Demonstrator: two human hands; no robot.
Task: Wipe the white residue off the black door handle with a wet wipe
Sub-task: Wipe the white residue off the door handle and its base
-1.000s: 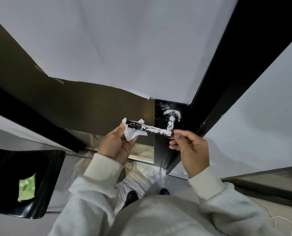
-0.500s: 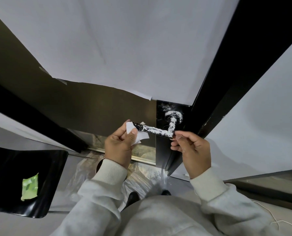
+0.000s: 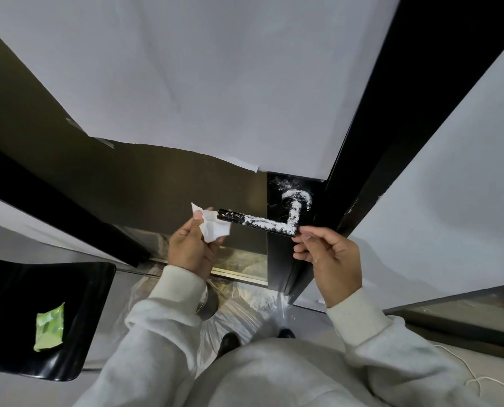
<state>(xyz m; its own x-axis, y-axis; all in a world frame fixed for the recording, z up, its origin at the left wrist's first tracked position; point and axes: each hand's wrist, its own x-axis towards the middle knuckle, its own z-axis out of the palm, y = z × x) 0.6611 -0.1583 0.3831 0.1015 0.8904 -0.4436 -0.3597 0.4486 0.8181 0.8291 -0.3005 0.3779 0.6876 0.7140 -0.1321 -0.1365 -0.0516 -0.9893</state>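
The black door handle (image 3: 259,224) juts left from a black plate on the door. White residue coats its bend, neck and round base, while its left tip looks mostly black. My left hand (image 3: 190,248) grips a crumpled white wet wipe (image 3: 214,227) just at the handle's left tip. My right hand (image 3: 328,258) has its fingers curled, and its fingertips pinch the handle's corner at the bend.
A black chair seat (image 3: 16,312) at the lower left carries a green wipe packet (image 3: 49,327). Clear plastic sheeting (image 3: 245,304) covers the floor below the door. White paper (image 3: 215,83) covers the door and the wall. A white cable (image 3: 474,377) lies at the lower right.
My left hand slid the wipe leftward off the handle's tip, which now shows more black. My right hand stayed at the bend.
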